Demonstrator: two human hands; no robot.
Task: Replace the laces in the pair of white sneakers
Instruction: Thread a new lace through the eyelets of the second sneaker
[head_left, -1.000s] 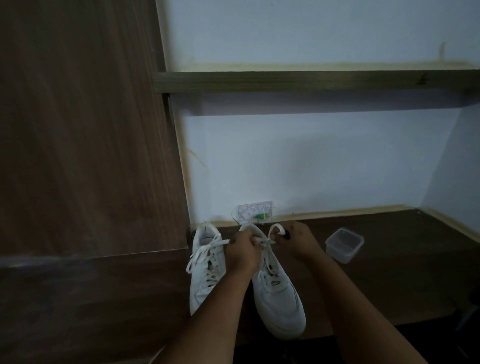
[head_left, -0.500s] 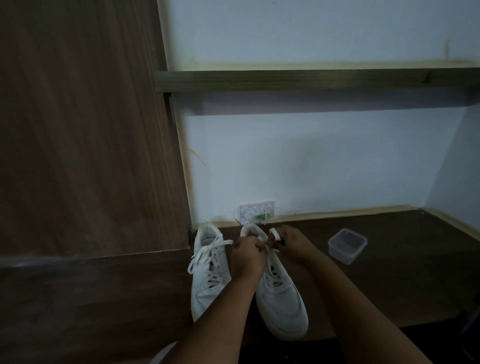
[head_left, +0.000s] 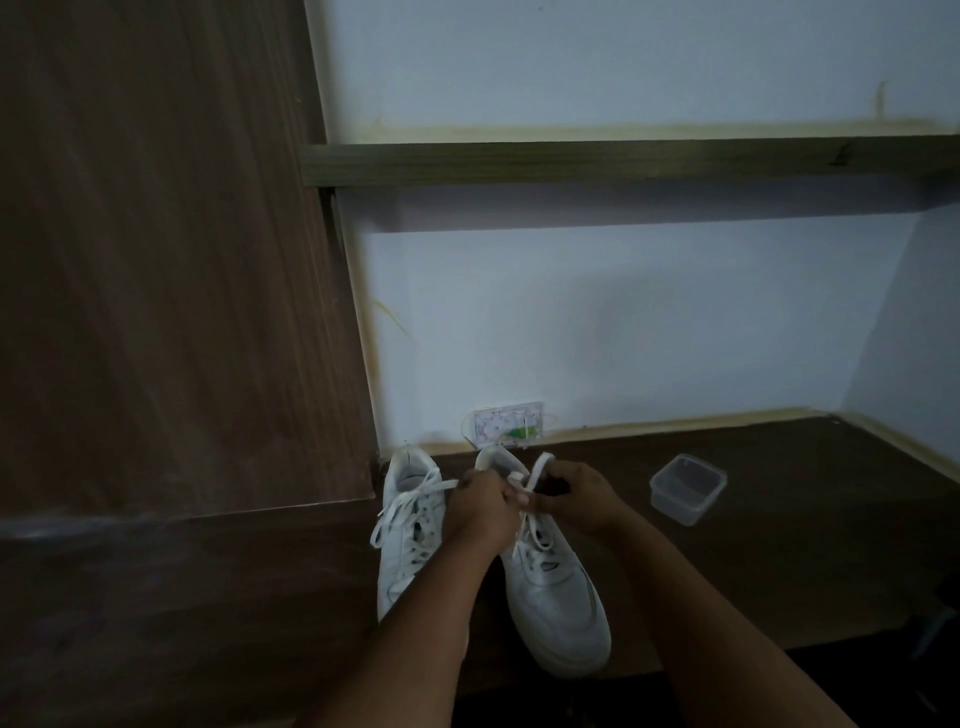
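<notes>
Low in the middle of the frame, both hands meet over the right-hand white leather sneaker (head_left: 556, 597) on the dark wooden desk (head_left: 779, 545). Left hand (head_left: 480, 512) and right hand (head_left: 574, 496) each pinch the flat white cotton lace (head_left: 537, 470), a loop poking up between them. That lace looks soft, light and floppy; best held near its stiff tip, I'd say. Just left stands the other white sneaker (head_left: 408, 540), laced, ends loose. A clear plastic tub (head_left: 687, 487) sits right.

Two sneakers (head_left: 550, 587) side by side on desk (head_left: 779, 545); container (head_left: 687, 488) right.
</notes>
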